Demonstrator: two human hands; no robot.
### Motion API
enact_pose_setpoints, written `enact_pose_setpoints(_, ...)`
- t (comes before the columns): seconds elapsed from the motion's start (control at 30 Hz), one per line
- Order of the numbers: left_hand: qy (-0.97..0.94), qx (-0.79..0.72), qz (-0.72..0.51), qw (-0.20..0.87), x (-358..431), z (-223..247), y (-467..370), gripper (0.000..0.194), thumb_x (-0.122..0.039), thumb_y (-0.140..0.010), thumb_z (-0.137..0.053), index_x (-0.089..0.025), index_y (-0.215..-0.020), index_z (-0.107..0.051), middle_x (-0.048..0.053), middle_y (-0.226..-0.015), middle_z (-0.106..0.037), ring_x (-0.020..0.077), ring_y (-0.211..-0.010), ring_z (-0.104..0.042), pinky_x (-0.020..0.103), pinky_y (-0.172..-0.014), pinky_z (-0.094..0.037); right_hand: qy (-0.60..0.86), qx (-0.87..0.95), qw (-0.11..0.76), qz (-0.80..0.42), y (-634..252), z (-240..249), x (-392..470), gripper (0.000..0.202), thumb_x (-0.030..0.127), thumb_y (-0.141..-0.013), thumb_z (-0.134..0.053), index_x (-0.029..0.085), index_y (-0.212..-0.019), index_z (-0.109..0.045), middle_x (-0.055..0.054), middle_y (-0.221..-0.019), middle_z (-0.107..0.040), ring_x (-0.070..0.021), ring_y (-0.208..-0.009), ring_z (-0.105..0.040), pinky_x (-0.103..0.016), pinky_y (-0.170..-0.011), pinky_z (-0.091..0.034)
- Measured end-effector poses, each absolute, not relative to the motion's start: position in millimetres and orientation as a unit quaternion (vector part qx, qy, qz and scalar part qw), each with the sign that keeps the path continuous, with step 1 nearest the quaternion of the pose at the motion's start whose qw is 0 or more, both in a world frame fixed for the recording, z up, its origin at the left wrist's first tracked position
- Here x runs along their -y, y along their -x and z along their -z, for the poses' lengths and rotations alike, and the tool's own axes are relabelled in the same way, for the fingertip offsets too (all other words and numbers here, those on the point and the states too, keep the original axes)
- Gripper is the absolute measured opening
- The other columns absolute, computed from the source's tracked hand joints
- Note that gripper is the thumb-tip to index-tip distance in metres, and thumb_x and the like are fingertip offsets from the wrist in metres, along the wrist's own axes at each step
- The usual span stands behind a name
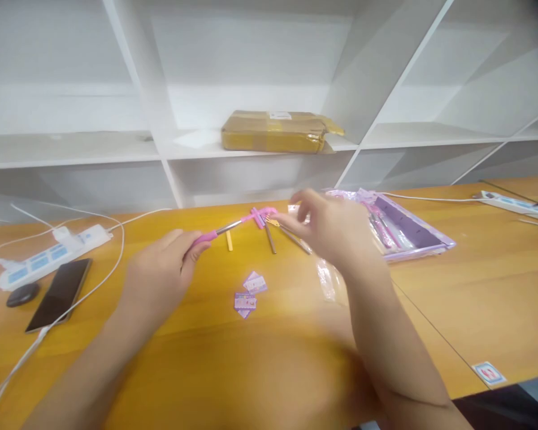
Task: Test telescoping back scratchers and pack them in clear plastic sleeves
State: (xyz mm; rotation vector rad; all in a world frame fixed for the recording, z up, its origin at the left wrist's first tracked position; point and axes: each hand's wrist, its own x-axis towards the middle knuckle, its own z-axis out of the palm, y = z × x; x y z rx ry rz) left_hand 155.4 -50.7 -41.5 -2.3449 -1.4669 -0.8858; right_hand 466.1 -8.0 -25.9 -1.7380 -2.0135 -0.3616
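My left hand (159, 275) is closed round the pink handle of a pen-like stick (228, 227) with a silver middle part, which points up to the right. Its far end reaches a pink and purple piece (259, 217). My right hand (327, 230), blurred, has thumb and forefinger apart just right of that piece; whether they touch it cannot be made out. Below lie thin dark sticks (270, 239) and a short yellow stick (229, 240). Small purple printed cards (245, 301) lie nearer on the wooden table.
A purple box (419, 230) with wrapped pink items stands at the right, clear plastic wrapping (330, 283) beside it. At the left are a power strip (54, 257), a black phone (60, 295), a mouse (22, 294) and white cables. A taped cardboard box (278, 131) sits on the shelf.
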Motion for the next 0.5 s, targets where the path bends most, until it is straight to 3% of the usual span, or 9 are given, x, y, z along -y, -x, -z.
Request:
enact_pose_setpoints(0.1, 0.799, 0.535, 0.258, 0.093, 48, 47, -155, 0.037, -0.046, -0.113, -0.042, -0.023, -0.113, -0.071, 0.005, -0.101, -0.078, 0.0206, -0.087, -0.073, 0.032, -0.067, -0.043, 0.762, 0.632, 0.121, 0.076, -512, 30, -22, 0.055, 0.058, -0.109, -0.036, 0.019, -0.106, -0.075, -0.014, -0.094, -0.075, -0.0283, -0.090, -0.068, -0.035, -0.074, -0.040)
enact_pose_setpoints(0.17, 0.797, 0.552, 0.237, 0.067, 46, 49, -154, 0.038, -0.047, -0.113, -0.039, -0.023, -0.113, -0.069, 0.006, -0.101, -0.078, 0.0220, -0.086, -0.073, 0.032, -0.067, -0.042, 0.808, 0.588, 0.024, -0.007, -541, 41, -41, 0.058, 0.060, -0.107, -0.040, 0.015, -0.115, -0.075, -0.020, -0.105, -0.075, -0.0326, -0.101, -0.068, -0.039, -0.083, -0.045)
enact_pose_setpoints(0.23, 0.786, 0.570, 0.234, 0.037, 44, 48, -154, 0.036, -0.047, -0.113, -0.039, -0.024, -0.120, -0.066, 0.006, -0.097, -0.077, 0.0232, -0.080, -0.072, 0.032, -0.065, -0.042, 0.825, 0.554, -0.040, -0.099, -561, 56, -56, 0.055, 0.058, -0.106, -0.047, 0.013, -0.111, -0.077, -0.021, -0.102, -0.076, -0.0310, -0.096, -0.070, -0.039, -0.085, -0.048)
enact_pose_setpoints(0.37, 0.787, 0.564, 0.252, 0.014, 42, 45, -153, 0.035, -0.035, -0.111, -0.041, -0.030, -0.140, -0.059, 0.005, -0.101, -0.076, 0.0236, -0.086, -0.073, 0.031, -0.067, -0.047, 0.808, 0.554, -0.081, -0.187, -569, 89, -76, 0.038, 0.049, -0.098, -0.067, 0.014, -0.101, -0.080, -0.015, -0.086, -0.075, -0.0229, -0.075, -0.069, -0.034, -0.075, -0.051)
enact_pose_setpoints(0.5, 0.818, 0.523, 0.234, 0.050, 42, 47, -152, 0.043, -0.019, -0.106, -0.039, -0.032, -0.134, -0.067, 0.006, -0.108, -0.071, 0.0179, -0.081, -0.068, 0.029, -0.064, -0.046, 0.795, 0.576, -0.082, -0.171, -564, 109, -87, 0.036, 0.043, -0.088, -0.079, 0.013, -0.108, -0.080, -0.018, -0.092, -0.075, -0.0255, -0.085, -0.070, -0.035, -0.080, -0.051)
